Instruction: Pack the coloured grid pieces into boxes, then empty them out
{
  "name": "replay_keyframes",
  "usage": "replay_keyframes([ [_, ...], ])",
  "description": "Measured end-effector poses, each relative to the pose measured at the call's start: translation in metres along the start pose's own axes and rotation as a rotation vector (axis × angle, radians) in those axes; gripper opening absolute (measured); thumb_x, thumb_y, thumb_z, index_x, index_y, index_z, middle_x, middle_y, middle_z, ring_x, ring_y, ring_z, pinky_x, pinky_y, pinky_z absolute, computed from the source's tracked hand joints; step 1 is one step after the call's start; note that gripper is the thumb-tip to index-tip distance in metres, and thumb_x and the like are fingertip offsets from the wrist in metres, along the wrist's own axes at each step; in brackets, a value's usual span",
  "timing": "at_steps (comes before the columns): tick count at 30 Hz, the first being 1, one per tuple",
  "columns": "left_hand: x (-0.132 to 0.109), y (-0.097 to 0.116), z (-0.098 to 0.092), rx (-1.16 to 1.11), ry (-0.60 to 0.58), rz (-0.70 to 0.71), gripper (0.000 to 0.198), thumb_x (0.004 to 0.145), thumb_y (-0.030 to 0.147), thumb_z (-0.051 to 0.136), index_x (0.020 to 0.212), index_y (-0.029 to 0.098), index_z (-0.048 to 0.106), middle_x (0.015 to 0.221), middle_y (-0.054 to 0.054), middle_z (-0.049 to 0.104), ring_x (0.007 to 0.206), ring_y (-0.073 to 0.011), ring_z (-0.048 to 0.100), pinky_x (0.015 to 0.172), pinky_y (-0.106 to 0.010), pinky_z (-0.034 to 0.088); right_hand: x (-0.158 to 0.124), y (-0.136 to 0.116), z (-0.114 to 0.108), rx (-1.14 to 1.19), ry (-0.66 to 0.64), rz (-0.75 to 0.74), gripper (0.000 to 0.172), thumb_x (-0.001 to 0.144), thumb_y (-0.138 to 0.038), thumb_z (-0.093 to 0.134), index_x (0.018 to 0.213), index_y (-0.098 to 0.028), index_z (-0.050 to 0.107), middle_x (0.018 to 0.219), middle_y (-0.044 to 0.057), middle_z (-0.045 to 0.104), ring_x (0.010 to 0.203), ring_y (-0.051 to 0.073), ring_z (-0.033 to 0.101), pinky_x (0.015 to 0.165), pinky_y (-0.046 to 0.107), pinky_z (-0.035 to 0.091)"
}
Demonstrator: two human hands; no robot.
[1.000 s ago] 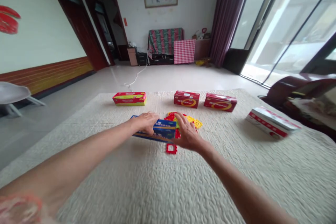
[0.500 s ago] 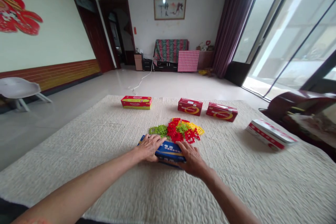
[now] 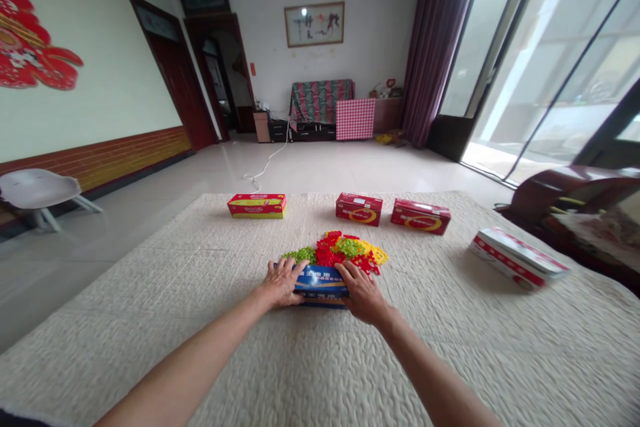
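Note:
A blue battery box [image 3: 320,278] with white lettering and a gold stripe lies on the cream quilted cover, its long side facing me. My left hand [image 3: 284,282] wraps the box's left end, fingers on the top and thumb against the near side. At the opposite end my right hand [image 3: 364,290] grips it in the same way. Just beyond the box is a loose pile of small plastic pieces: green pieces [image 3: 303,254] at the left, red pieces [image 3: 327,253] in the middle and yellow pieces [image 3: 379,255] at the right. The box hides the pile's near edge.
Farther back on the quilted cover [image 3: 200,320] stand a red and yellow box [image 3: 257,206] and two dark red boxes [image 3: 359,209]. A white and red box [image 3: 517,259] lies at the right. A white chair [image 3: 40,188] stands on the floor at left.
The blue box has turned from a slant to nearly level across my view, with both hands still on its ends. It now covers more of the pile's near side. My view has tilted slightly.

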State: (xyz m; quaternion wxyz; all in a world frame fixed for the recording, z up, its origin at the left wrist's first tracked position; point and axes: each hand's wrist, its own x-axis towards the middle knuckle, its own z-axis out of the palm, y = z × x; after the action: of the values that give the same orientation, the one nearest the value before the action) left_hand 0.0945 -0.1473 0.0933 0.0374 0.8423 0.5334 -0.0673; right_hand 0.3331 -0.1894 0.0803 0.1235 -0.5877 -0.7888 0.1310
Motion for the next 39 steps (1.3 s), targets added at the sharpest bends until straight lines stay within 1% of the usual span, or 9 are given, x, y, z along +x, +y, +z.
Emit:
replay_keyframes([
  [11, -0.001, -0.006, 0.002, -0.092, 0.017, 0.045, 0.097, 0.070, 0.055, 0.068, 0.151, 0.025, 0.026, 0.142, -0.020, 0.044, 0.132, -0.0409, 0.038, 0.105, -0.063, 0.027, 0.000, 0.001, 0.000, -0.022, -0.053, 0.028, 0.078, 0.082, -0.016, 0.053, 0.154, -0.030, 0.027, 0.158, 0.014, 0.030, 0.139, 0.039, 0.036, 0.104, 0.064, 0.034],
  [14, -0.003, -0.017, -0.001, -0.154, -0.008, 0.103, 0.096, 0.070, 0.062, 0.066, 0.151, 0.028, 0.026, 0.150, -0.015, 0.041, 0.137, -0.0373, 0.037, 0.110, -0.057, 0.027, 0.001, 0.003, -0.001, 0.017, -0.069, 0.033, 0.080, 0.081, -0.018, 0.057, 0.154, -0.031, 0.027, 0.159, 0.014, 0.028, 0.141, 0.038, 0.034, 0.108, 0.063, 0.031],
  [16, -0.003, -0.025, -0.002, -0.201, -0.022, 0.130, 0.085, 0.078, 0.067, 0.054, 0.150, 0.029, 0.029, 0.154, -0.011, 0.039, 0.140, -0.0322, 0.036, 0.113, -0.050, 0.028, 0.002, 0.004, -0.003, 0.056, -0.088, 0.027, 0.080, 0.081, -0.027, 0.061, 0.153, -0.030, 0.027, 0.159, 0.014, 0.028, 0.141, 0.037, 0.034, 0.109, 0.060, 0.032],
  [18, -0.002, -0.030, -0.002, -0.242, -0.022, 0.133, 0.071, 0.088, 0.063, 0.040, 0.149, 0.027, 0.032, 0.154, -0.009, 0.040, 0.142, -0.0275, 0.036, 0.115, -0.045, 0.028, 0.004, 0.006, -0.005, 0.102, -0.104, 0.015, 0.076, 0.084, -0.036, 0.060, 0.153, -0.028, 0.030, 0.159, 0.014, 0.029, 0.142, 0.035, 0.035, 0.110, 0.055, 0.035],
  [20, 0.000, -0.033, -0.002, -0.273, -0.025, 0.135, 0.066, 0.090, 0.057, 0.039, 0.147, 0.025, 0.035, 0.154, -0.010, 0.041, 0.141, -0.0256, 0.037, 0.115, -0.043, 0.030, 0.006, 0.007, -0.007, 0.146, -0.113, 0.001, 0.066, 0.090, -0.039, 0.051, 0.151, -0.024, 0.033, 0.159, 0.014, 0.029, 0.144, 0.032, 0.032, 0.112, 0.050, 0.036],
  [24, 0.005, -0.038, -0.006, -0.324, -0.074, 0.181, 0.076, 0.078, 0.055, 0.058, 0.146, 0.027, 0.037, 0.152, -0.009, 0.044, 0.139, -0.0284, 0.040, 0.112, -0.042, 0.034, 0.010, 0.011, -0.008, 0.209, -0.116, -0.021, 0.059, 0.092, -0.031, 0.043, 0.150, -0.022, 0.035, 0.159, 0.012, 0.031, 0.148, 0.028, 0.025, 0.116, 0.048, 0.033],
  [31, 0.009, -0.043, -0.009, -0.361, -0.146, 0.200, 0.095, 0.063, 0.051, 0.071, 0.148, 0.030, 0.034, 0.153, -0.008, 0.041, 0.142, -0.0340, 0.035, 0.111, -0.045, 0.035, 0.022, 0.020, 0.001, 0.268, -0.152, 0.021, 0.074, 0.074, -0.021, 0.059, 0.146, -0.025, 0.042, 0.153, 0.010, 0.041, 0.144, 0.034, 0.032, 0.114, 0.051, 0.036],
  [36, 0.014, -0.042, -0.006, -0.361, -0.154, 0.189, 0.099, 0.060, 0.051, 0.073, 0.148, 0.026, 0.035, 0.149, -0.012, 0.045, 0.138, -0.0331, 0.039, 0.111, -0.045, 0.035, 0.021, 0.017, 0.004, 0.309, -0.115, 0.042, 0.073, 0.075, -0.022, 0.054, 0.146, -0.016, 0.039, 0.158, 0.017, 0.029, 0.144, 0.033, 0.031, 0.115, 0.045, 0.035],
  [39, 0.014, -0.041, -0.006, -0.363, -0.151, 0.184, 0.100, 0.059, 0.051, 0.074, 0.148, 0.024, 0.036, 0.147, -0.013, 0.046, 0.136, -0.0333, 0.041, 0.111, -0.045, 0.035, 0.021, 0.018, 0.007, 0.330, -0.099, 0.030, 0.072, 0.075, -0.021, 0.055, 0.145, -0.019, 0.040, 0.158, 0.015, 0.028, 0.143, 0.032, 0.033, 0.114, 0.044, 0.036],
])
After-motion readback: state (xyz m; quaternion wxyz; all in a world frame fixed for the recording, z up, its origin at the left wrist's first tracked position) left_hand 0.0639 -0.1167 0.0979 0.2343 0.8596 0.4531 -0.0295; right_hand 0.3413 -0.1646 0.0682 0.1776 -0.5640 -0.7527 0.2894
